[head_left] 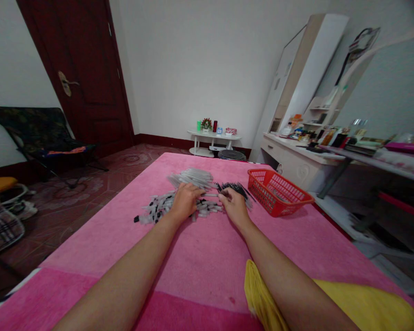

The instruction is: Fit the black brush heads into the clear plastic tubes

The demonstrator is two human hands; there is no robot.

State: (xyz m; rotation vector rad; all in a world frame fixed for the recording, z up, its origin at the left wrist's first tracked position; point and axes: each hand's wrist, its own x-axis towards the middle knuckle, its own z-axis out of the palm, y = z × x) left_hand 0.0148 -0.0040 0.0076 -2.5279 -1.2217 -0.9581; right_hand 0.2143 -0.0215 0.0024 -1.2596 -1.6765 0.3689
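Observation:
My left hand [186, 201] is over a pile of small translucent pieces with black ends [157, 206], its fingers curled and pressed together. A thin pale tube, like a clear pen barrel [212, 196], spans the gap between my two hands. My right hand [232, 202] pinches at the tube's right end with thumb and fingers. Just past my left hand lies a bundle of clear tubes [191, 177]. Thin black sticks that look like pen refills [241, 189] lie behind and beside my right hand. The fingertips are too small to show exactly how each grips.
A red plastic basket [279, 193] stands at the right of the pink cloth-covered surface [124, 239]. Yellow fabric [365, 299] lies under my right forearm. Beyond are a white low table [212, 134], a dresser [296, 149] and a folding chair [51, 138].

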